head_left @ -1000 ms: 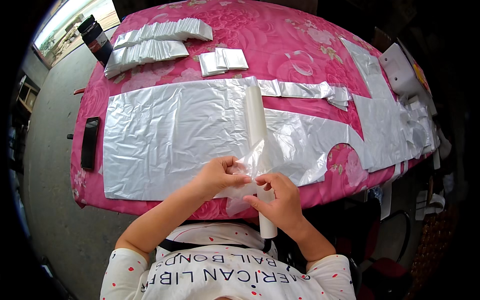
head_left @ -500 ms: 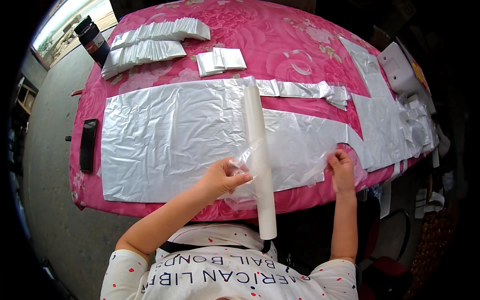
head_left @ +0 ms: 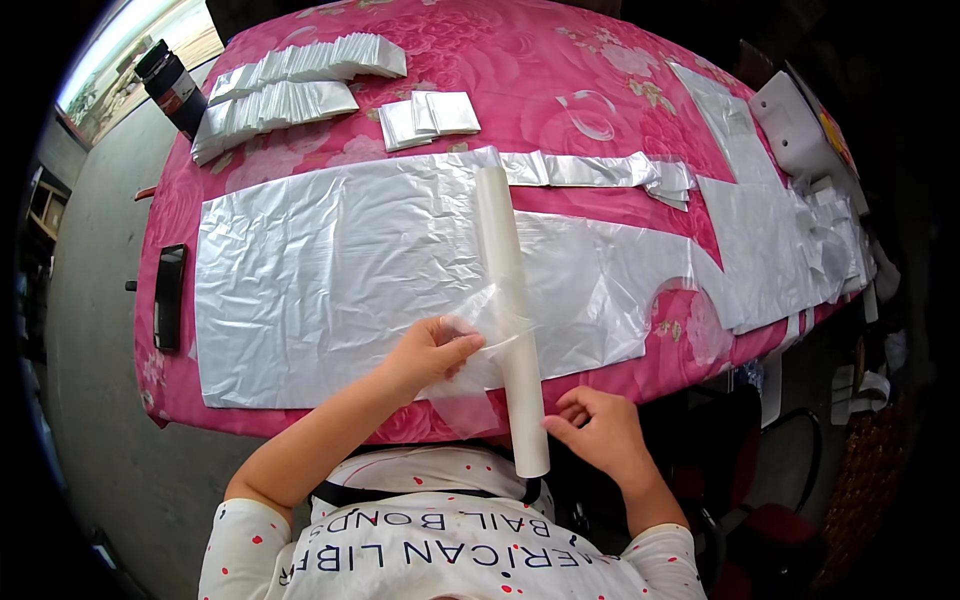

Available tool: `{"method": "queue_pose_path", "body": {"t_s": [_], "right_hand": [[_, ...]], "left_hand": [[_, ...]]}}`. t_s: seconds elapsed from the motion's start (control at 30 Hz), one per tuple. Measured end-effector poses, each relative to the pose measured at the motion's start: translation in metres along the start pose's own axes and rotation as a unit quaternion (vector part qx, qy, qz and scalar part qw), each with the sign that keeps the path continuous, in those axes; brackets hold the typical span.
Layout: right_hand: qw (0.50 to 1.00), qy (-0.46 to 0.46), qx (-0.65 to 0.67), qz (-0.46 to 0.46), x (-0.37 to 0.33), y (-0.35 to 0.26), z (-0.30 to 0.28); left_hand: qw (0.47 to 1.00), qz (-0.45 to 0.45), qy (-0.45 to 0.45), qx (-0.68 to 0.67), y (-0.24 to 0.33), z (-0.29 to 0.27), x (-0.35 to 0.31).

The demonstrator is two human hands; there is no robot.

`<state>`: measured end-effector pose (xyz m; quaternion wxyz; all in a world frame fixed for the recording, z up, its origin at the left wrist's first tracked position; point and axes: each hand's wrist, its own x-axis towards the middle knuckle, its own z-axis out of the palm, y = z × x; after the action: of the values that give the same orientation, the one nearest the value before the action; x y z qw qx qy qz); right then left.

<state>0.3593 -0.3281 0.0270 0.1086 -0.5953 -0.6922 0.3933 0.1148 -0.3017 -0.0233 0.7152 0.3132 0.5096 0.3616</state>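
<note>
My left hand [head_left: 438, 352] pinches a sheet of thin clear plastic film [head_left: 465, 405], which hangs below it and reaches over the roll. The long whitish roll [head_left: 520, 400] lies nearly upright in view across the silvery plastic bags, its near end past the table edge. Beside that near end is my right hand [head_left: 600, 428], empty, thumb and fingers apart; its thumb tip is at the roll's side, and contact is hard to tell. Under the roll a large silver-white plastic bag [head_left: 290, 290] is spread flat, with another bag with a curved cutout [head_left: 600, 250] to the right.
Folded bag stacks [head_left: 275, 115] and a small folded pile [head_left: 430, 118] lie at the back left. A dark jar [head_left: 172, 90] stands at the far corner, a black phone [head_left: 170, 300] at the left edge. More bags [head_left: 765, 250] and a white box [head_left: 790, 125] are on the right.
My right hand has let go of the film at the right and come left and nearer to the roll's lower end. My left hand has shifted slightly left, still pinching film.
</note>
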Motion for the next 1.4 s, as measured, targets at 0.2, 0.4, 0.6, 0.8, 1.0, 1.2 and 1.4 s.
{"method": "queue_pose_path", "body": {"t_s": [0.2,0.4,0.6,0.8,1.0,1.2,1.4], "right_hand": [[0.991,-0.109,-0.046,0.054,-0.005,-0.011,0.018],[0.992,-0.111,-0.018,0.053,-0.004,-0.005,0.017],[0.991,-0.121,-0.024,0.043,-0.006,-0.008,0.021],[0.992,-0.113,-0.03,0.041,-0.006,-0.009,0.024],[0.99,-0.121,-0.041,0.051,-0.004,-0.014,0.024],[0.99,-0.122,-0.057,0.048,-0.005,-0.015,0.027],[0.989,-0.125,-0.084,0.003,0.012,-0.021,0.019]], "left_hand": [[0.997,-0.009,0.027,0.078,0.015,-0.041,-0.023],[0.978,-0.001,0.149,0.143,0.03,-0.153,-0.072],[0.956,0.021,0.245,0.159,0.027,-0.217,-0.109],[0.651,0.319,0.354,0.59,0.04,-0.157,-0.086],[0.749,0.454,0.139,0.463,0.037,-0.031,-0.022],[0.752,0.369,0.119,0.533,-0.005,0.004,0.029],[0.677,0.338,0.113,0.643,-0.016,0.006,0.033]]}}
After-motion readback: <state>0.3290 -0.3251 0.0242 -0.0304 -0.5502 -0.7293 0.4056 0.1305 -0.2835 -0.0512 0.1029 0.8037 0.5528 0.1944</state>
